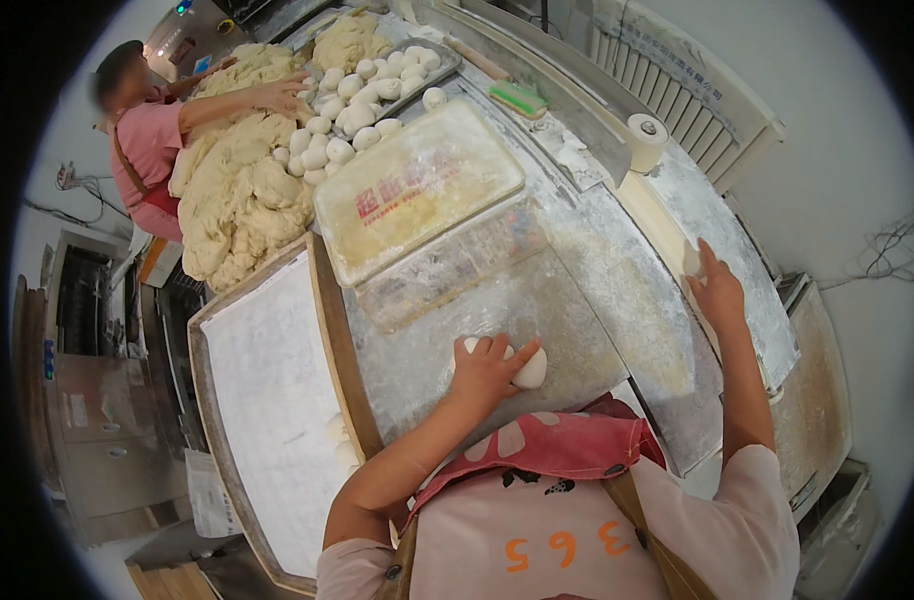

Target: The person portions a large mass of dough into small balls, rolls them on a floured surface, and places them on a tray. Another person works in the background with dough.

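My left hand [488,369] curls over smooth white dough pieces [531,369] on the floured metal worktop [419,375]. White dough shows on both sides of the fingers; how many pieces lie under the palm is hidden. Further right, my right hand [718,292] reaches over a narrow cream conveyor belt [659,217] with its thumb and index finger apart. A pale piece of dough [692,259] appears to lie on the belt beside those fingertips. Whether the fingers touch it cannot be told.
A paper-lined wooden tray [325,300] stands at left with dough pieces [338,429] at its near edge. Beyond are a lidded plastic box [427,187], many dough balls [355,116], a large dough mass [247,187], a green brush [518,99] and a co-worker [145,142] reaching toward the balls.
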